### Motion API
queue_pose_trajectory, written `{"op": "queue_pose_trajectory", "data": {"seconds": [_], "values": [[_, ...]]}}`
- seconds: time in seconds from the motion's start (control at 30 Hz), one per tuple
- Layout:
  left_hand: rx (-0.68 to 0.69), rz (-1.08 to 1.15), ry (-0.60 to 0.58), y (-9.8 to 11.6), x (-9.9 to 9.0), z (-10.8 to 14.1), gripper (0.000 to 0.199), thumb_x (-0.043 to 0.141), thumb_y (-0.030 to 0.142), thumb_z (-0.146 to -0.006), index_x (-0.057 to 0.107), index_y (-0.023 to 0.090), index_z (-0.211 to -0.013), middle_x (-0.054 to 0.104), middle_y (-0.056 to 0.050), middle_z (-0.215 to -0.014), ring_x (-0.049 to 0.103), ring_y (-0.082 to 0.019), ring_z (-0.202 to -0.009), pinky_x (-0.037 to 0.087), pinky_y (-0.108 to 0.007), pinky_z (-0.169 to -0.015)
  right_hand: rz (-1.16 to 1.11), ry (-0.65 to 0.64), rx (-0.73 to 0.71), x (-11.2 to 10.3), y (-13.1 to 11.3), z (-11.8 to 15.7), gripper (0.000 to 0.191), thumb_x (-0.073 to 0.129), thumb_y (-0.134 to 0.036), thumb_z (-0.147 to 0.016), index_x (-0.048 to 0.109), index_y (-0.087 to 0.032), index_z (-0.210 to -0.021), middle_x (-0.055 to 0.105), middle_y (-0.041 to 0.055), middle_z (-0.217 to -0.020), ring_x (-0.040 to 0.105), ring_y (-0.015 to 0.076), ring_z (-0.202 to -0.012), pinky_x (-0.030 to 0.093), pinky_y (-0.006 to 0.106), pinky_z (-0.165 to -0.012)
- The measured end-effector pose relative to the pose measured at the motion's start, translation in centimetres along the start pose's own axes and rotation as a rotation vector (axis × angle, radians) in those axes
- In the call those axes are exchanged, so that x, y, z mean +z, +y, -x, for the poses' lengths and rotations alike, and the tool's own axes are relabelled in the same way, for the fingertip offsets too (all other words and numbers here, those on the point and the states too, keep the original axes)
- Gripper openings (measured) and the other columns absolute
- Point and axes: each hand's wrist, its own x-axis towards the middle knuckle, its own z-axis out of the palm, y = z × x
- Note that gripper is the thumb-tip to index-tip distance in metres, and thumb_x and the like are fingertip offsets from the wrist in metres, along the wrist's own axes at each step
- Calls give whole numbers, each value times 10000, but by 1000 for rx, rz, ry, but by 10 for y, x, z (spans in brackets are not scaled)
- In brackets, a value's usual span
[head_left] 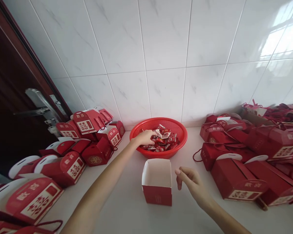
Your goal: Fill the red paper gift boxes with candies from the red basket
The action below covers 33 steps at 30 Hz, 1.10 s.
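A red plastic mesh basket [183, 138] stands against the wall with a pile of red wrapped candies [171, 138] in it. My left hand [146, 137] reaches over the basket's left rim, its fingers closed down on candies in the pile; the fingertips are partly hidden. In front of the basket stands an upright red box [157, 196] with a white inside and an open top. Just right of this box hovers my right hand [191, 182], fingers loosely curled, thumb apart from them and nothing held. It does not appear to touch the box.
Red gift boxes [74, 167] with cord handles are stacked along the left, near a dark door with a metal handle [42, 105]. More red boxes [236, 175] crowd the right side. A white tiled wall [164, 91] rises behind the white tabletop [127, 208].
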Motion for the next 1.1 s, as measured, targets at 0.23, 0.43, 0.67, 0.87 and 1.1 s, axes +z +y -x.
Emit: {"op": "queue_pose_trajectory", "data": {"seconds": [0.23,0.43,0.67,0.87,1.1], "values": [[1,27,-26,-14,17,-23,435,813,214,-592,779,262,-1023,771,-34,-1154,698,-298,-1092,537,-331,-928,22,42,12,-5,12,-8,627,590,-768,-784,503,-217,-498,531,24,-528,455,157,-562,363,299,-597],[-52,117,281,-21,12,-9,288,778,257,-693,773,229,-980,755,-27,-1097,671,-254,-1094,523,-327,-965,36,162,-93,-13,8,-19,557,616,-669,-816,502,-217,-511,527,17,-534,442,154,-572,370,297,-606],[-186,142,540,-27,19,-3,277,743,197,-734,740,234,-1008,725,-44,-1152,632,-244,-1164,491,-364,-1041,419,363,-325,-20,-36,-80,279,506,-406,-899,533,-221,-691,614,28,-684,550,178,-675,442,301,-676],[-229,78,530,-26,21,-1,308,692,77,-701,751,220,-966,732,-63,-1128,631,-244,-1159,486,-343,-1038,793,139,-126,-22,-48,-144,232,675,-74,-637,714,-221,-812,720,37,-885,617,191,-767,418,265,-645],[-261,-42,450,-26,26,-2,320,646,31,-705,775,168,-964,693,-162,-1199,596,-353,-1205,466,-460,-1037,998,-20,10,-15,-37,-160,362,702,-35,-602,765,-259,-879,743,49,-980,662,235,-878,365,257,-610]]}}
